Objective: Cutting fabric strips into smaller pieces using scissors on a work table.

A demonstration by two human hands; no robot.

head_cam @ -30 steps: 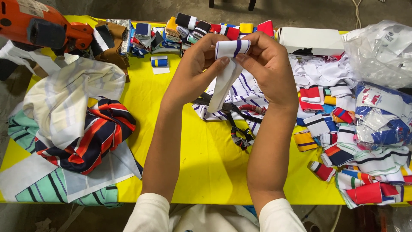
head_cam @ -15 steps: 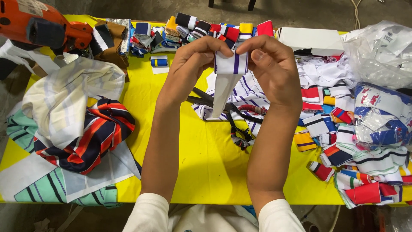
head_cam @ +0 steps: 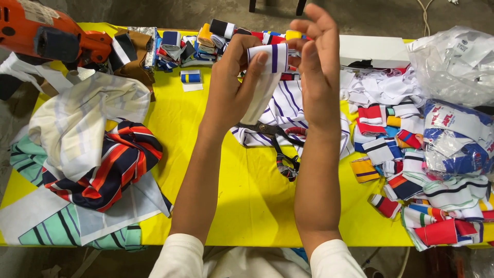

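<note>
The left hand (head_cam: 231, 87) has its grip shut tight on a white cloth strip (head_cam: 265, 72) with a purple stripe, held up over the yellow worktop (head_cam: 247, 195). The right hand (head_cam: 316, 67) is beside it, its fingers spread apart, with its thumb side just touching the strip.

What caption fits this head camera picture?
Left hand grips a white strip with a purple stripe; right hand is open beside it.

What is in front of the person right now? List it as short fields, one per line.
left hand: grips a white knit strip with a purple stripe
right hand: fingers open, beside the strip's top
surface: yellow table
under the hands: scissors on striped white cloth
left side: striped fabric pile, orange machine
right side: heap of coloured knit pieces, plastic bags
</note>
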